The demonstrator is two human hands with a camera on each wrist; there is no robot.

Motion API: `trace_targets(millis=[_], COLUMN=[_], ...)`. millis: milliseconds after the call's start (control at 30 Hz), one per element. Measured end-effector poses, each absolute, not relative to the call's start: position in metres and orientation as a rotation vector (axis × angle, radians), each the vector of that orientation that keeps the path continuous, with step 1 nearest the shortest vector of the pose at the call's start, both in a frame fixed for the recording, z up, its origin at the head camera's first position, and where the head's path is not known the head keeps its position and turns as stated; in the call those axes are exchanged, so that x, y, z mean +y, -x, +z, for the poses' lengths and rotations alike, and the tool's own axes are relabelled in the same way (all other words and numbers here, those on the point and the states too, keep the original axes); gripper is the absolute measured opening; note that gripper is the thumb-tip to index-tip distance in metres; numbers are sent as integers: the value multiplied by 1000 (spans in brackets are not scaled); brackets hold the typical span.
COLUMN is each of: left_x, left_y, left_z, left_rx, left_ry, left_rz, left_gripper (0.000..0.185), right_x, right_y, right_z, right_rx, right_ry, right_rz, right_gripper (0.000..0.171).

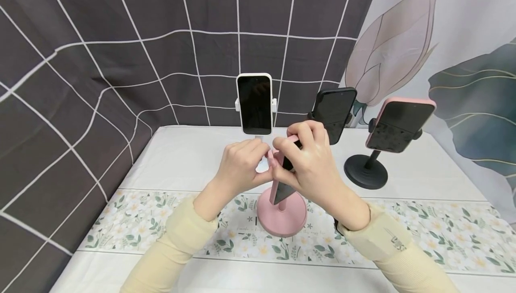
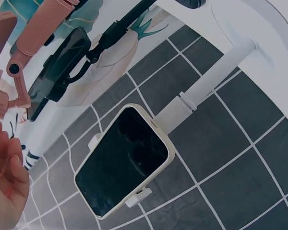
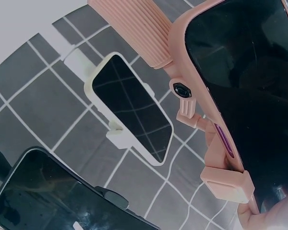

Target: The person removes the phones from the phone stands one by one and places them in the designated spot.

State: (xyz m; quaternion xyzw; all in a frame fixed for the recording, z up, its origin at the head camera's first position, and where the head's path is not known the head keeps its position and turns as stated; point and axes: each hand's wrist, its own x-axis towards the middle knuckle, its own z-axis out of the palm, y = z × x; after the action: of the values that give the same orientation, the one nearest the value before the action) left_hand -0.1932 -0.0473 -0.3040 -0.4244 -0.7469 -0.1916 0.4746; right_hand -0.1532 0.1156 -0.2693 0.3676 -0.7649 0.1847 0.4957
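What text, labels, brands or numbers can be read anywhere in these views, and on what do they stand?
None can be read for certain.
Right sleeve: a small grey mark, too blurred to read.
Floral table runner: faint small print left of the pink stand, too small to read.
The phone screens are dark.

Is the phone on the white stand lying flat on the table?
No, the white phone stands upright, clamped in the white stand above the table.

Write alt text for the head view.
Two hands, the left hand and right hand, grip a phone on a pink stand on a white table. Behind stand three more phones on stands: white, black, pink.
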Motion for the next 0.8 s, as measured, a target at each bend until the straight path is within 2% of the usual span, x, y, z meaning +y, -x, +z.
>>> trace_targets(millis=[300, 600, 800], left_x=[-46, -47, -40], left_y=[190, 188, 190], left_z=[-306, -316, -320], left_rx=[-1805, -1890, -1868], left_ry=[1133, 1292, 1285], left_rz=[-533, -1177, -1303], left_gripper=[18, 24, 28], right_x=[117, 118, 118], right_y=[153, 157, 162], right_z=[-269, -274, -275], right_rx=[-1848, -1780, -1626], right_ry=[-915, -967, -990], right_rz=[506, 639, 785], right_gripper=[19, 20, 26])
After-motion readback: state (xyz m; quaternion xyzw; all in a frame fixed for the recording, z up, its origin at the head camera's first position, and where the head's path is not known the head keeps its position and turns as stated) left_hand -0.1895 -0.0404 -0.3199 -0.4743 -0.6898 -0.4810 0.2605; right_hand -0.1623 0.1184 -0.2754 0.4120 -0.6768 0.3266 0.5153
